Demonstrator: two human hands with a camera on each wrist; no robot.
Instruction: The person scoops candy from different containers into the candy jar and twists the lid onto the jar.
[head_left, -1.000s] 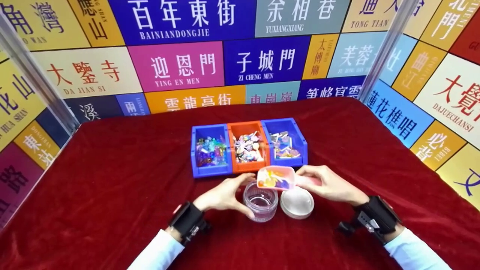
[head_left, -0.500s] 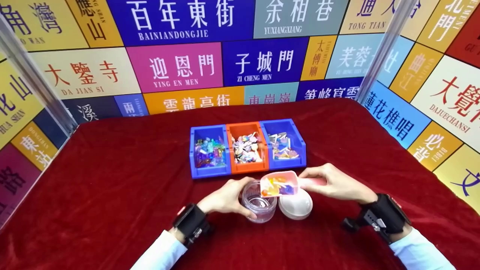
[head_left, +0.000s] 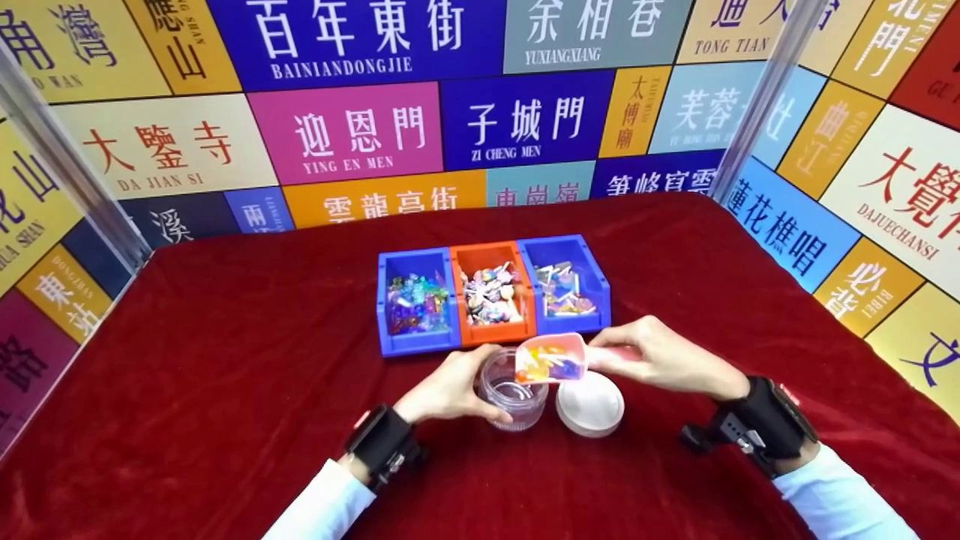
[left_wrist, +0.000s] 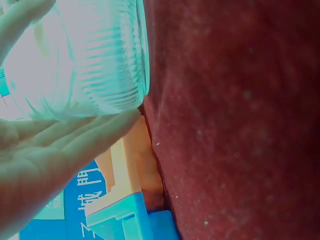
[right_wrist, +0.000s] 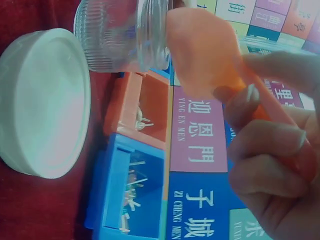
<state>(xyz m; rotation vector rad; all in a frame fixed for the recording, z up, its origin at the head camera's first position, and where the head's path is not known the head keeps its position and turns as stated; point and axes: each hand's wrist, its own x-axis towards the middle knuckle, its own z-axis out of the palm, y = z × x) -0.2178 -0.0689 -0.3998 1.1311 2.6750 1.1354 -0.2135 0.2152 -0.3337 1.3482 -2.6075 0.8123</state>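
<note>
My right hand (head_left: 660,358) grips the handle of a pink scoop (right_wrist: 202,52) loaded with small orange, yellow and purple pieces (head_left: 553,363). The scoop's head overlaps the right side of the mouth of a clear ribbed jar (head_left: 517,409) in the head view. My left hand (head_left: 448,388) holds that jar, thumb at the near side and fingers round the far side; in the left wrist view the fingers (left_wrist: 85,135) lie along the ribbed glass wall. Beside the jar, a round white lid (head_left: 590,405) lies on the red cloth, below the scoop.
Behind the hands, three joined bins stand in a row: a blue bin (head_left: 416,346) with shiny coloured pieces, an orange bin (head_left: 498,334) with mixed small pieces, and another blue bin (head_left: 574,324) with white-stick pieces. Red cloth (head_left: 247,375) covers the table, and printed panels rise behind it.
The scoop dipped slightly to the right, then came back up and left over the jar's mouth. The left hand keeps its hold on the jar, which has shifted slightly left and up in view.
</note>
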